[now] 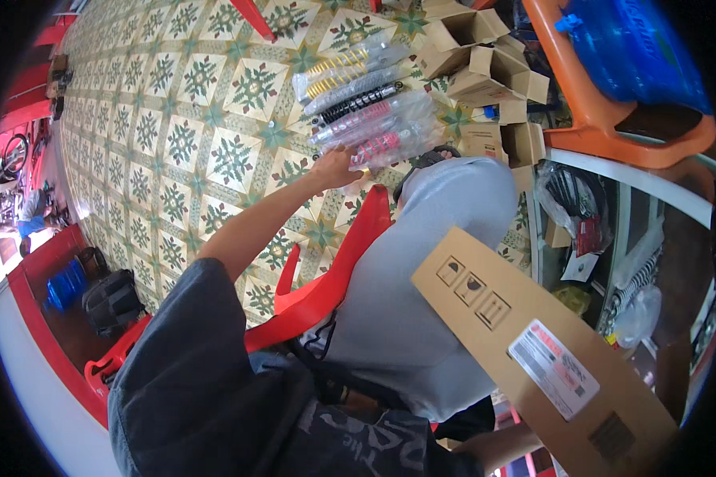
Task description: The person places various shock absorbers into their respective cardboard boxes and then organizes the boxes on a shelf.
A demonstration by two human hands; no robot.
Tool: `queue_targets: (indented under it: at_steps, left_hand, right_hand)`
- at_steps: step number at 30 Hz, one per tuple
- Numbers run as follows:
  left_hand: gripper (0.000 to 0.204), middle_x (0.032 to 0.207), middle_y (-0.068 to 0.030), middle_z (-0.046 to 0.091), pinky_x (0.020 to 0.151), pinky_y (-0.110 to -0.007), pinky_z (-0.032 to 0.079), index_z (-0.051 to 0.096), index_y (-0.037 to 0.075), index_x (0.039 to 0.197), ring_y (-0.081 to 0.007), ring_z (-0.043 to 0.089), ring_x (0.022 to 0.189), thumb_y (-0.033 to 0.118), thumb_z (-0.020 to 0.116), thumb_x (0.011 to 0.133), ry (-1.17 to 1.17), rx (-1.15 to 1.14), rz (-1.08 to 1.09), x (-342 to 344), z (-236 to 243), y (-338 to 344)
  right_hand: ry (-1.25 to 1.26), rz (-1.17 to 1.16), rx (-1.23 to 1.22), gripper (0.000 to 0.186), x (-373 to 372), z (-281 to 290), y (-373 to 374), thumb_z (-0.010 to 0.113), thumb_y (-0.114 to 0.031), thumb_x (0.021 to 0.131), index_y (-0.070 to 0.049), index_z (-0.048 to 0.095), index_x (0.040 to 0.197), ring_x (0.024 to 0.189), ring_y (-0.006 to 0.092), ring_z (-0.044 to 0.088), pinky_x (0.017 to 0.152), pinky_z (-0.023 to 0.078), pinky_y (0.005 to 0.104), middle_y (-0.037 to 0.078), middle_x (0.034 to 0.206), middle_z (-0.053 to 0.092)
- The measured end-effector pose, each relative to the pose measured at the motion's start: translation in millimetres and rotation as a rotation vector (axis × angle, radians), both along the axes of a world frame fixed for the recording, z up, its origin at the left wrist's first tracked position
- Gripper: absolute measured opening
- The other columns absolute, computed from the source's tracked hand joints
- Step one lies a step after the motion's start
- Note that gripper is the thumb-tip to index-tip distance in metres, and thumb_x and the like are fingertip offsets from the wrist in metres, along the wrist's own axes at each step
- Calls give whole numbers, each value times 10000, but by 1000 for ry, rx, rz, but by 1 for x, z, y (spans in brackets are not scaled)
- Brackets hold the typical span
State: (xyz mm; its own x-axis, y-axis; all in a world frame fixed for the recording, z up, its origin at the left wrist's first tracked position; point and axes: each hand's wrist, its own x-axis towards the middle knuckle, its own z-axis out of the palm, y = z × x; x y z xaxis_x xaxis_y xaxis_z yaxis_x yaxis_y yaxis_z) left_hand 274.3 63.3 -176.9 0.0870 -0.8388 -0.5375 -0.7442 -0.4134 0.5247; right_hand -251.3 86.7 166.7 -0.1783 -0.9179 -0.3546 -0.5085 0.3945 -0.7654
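Observation:
My left arm reaches out across the tiled floor. At the near end of a row of plastic-wrapped shock absorbers, my left hand [336, 168] is closed on the end of a shock absorber with a pink-red spring [376, 149]. Beyond it lie others with pink, black [362, 103] and yellow springs [338, 71]. A long brown cardboard box [485, 334] with a white label is tilted up close to me on the right. My right forearm [505, 447] runs behind this box and bears it; the hand itself is hidden.
A person in a grey shirt [422, 262] sits against my right side, by a red plastic chair [326, 294]. Opened cartons [497, 75] stand at the far right. An orange stand [612, 131] holds a blue water bottle [636, 52] above a shelf of wrapped parts.

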Motion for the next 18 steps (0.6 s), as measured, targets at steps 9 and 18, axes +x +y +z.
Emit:
queue_targets:
  at_steps: [9, 18]
  left_hand:
    - [987, 1426, -173, 499, 1063, -517, 474, 369, 22, 1525, -364, 494, 1333, 499, 814, 785, -263, 122, -138, -29, -104, -15]
    - [861, 1346, -165, 481, 1002, -460, 476, 482, -7, 1418, -337, 485, 1251, 372, 831, 728, -428, -32, -139, -48, -129, -12]
  right_hand:
    - [98, -2, 132, 583, 3, -2, -21, 836, -172, 817, -6, 591, 1320, 1126, 226, 641, 976, 504, 384, 103, 1227, 665]
    - [146, -7, 211, 548, 8, -7, -37, 835, -168, 823, -10, 611, 1296, 1106, 216, 649, 958, 510, 374, 98, 1202, 676]
